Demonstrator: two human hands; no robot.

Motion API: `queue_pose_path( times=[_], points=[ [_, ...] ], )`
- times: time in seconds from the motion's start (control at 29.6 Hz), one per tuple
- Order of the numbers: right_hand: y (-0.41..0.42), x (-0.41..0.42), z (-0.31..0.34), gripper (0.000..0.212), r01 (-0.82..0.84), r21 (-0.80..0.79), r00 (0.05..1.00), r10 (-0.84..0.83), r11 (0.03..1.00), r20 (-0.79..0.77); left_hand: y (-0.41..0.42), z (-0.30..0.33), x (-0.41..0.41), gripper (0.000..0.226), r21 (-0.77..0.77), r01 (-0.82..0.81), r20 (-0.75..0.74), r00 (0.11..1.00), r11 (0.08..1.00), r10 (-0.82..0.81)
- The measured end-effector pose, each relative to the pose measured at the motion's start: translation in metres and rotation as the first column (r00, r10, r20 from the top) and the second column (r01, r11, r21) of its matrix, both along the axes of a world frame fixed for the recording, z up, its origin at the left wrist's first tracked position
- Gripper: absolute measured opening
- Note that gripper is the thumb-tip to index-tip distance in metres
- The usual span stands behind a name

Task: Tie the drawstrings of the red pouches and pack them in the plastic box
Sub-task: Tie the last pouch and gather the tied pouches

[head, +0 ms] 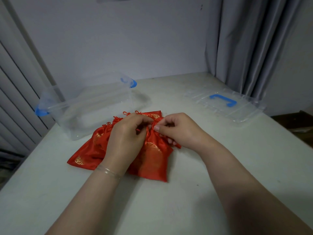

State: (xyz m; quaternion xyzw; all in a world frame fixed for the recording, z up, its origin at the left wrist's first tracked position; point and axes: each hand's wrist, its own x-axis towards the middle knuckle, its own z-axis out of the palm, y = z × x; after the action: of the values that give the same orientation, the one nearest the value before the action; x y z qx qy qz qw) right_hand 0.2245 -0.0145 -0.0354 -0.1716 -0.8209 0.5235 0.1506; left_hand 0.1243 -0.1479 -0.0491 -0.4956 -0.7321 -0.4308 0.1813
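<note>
Your left hand and right hand both pinch the drawstrings at the gathered neck of the top red pouch, on the pouch pile mid-table. Open plastic box far left, its lid far right.

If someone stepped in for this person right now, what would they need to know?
Left hand and right hand: both pinch the drawstrings at the neck of the top pouch, mid-tie.
Pouches: a pile on the table, in front of the box.
Box: open, nothing red inside. Its lid lies far right.
Done: no pouch packed.
Left: finish this knot, tie the others, pack all.
</note>
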Motion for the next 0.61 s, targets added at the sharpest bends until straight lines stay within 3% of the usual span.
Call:
queue_pose_path(
  times=[0.1, 0.17, 0.24, 0.44, 0.61],
  points=[
    [0.0012, 0.0000, -0.0007, 0.019, 0.008, -0.005, 1.000, -0.008, 1.000, -0.009, -0.0012, -0.0007, -0.0019, 0.022, 0.009, -0.020, -0.074, 0.997, 1.000, 0.021],
    [0.0028, -0.0016, -0.0024, 0.009, 0.019, -0.031, 0.994, -0.022, 0.999, -0.104, -0.0009, -0.0002, -0.0006, 0.023, 0.030, 0.000, -0.090, 0.996, 1.000, 0.002],
    [0.0035, -0.0022, -0.0025, 0.014, -0.024, -0.027, 0.986, 0.020, 0.999, -0.164, -0.0004, -0.0003, 0.0010, 0.021, 0.052, 0.012, -0.109, 0.994, 0.999, -0.007],
    [0.0090, 0.0009, -0.0025, 0.010, -0.091, -0.011, 0.985, 0.089, 0.996, -0.148, -0.0009, -0.0042, -0.0017, 0.016, 0.046, 0.018, -0.126, 0.992, 0.999, -0.012],
    [0.0072, -0.0052, -0.0080, 0.021, 0.015, 0.022, 0.985, -0.011, 1.000, -0.172, -0.0001, -0.0040, -0.0044, 0.018, 0.036, 0.024, -0.089, 0.996, 0.999, -0.021]
  ],
)
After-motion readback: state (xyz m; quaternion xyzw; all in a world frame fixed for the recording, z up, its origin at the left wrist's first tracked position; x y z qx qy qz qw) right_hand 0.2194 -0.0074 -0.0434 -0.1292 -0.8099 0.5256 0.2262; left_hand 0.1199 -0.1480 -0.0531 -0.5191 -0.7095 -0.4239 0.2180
